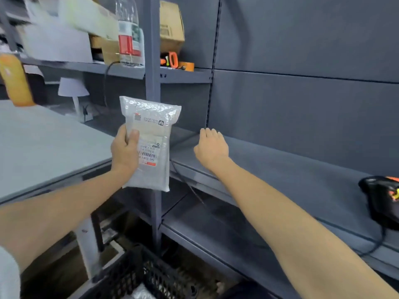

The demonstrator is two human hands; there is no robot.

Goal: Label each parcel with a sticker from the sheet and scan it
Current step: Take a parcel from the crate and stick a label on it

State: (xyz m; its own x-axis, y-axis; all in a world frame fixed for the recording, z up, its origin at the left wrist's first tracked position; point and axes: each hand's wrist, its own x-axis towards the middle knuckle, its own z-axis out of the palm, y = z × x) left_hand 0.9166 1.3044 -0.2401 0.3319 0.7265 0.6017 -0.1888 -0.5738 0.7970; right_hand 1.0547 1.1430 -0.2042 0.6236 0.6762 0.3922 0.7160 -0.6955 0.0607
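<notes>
- Grey steel shelving fills the wall ahead, with a grey counter (43,143) running off to the left.
- Left hand (125,151) grips a bubble-wrap parcel (149,145) by its left edge, thumb on the front, holding it upright in the air before the shelf post (152,78).
- A printed label (149,153) with a barcode already sits on the parcel's face, turned toward the holder.
- Right hand (212,145) reaches out over the middle shelf (280,169), fingers relaxed and loosely together, holding nothing; I cannot tell whether it touches the shelf.
- A black and orange device (382,199), seemingly the scanner, rests on that shelf well to the right, its cable (375,244) trailing off the front edge.
- To scan well, I'd judge the parcel should stay flat-faced and steady, the thumb kept clear of the barcode, and the right hand should fetch the scanner.
- No sticker sheet shows from where I stand.
- Below, a black crate (155,277) sits on the floor with something pale inside, perhaps more parcels.
- On the upper shelf stand a clear bottle (129,35), cardboard boxes (171,26) and orange tape (186,65); none block the reach.
- A thin cable (187,184) hanging under the middle shelf could snag.
</notes>
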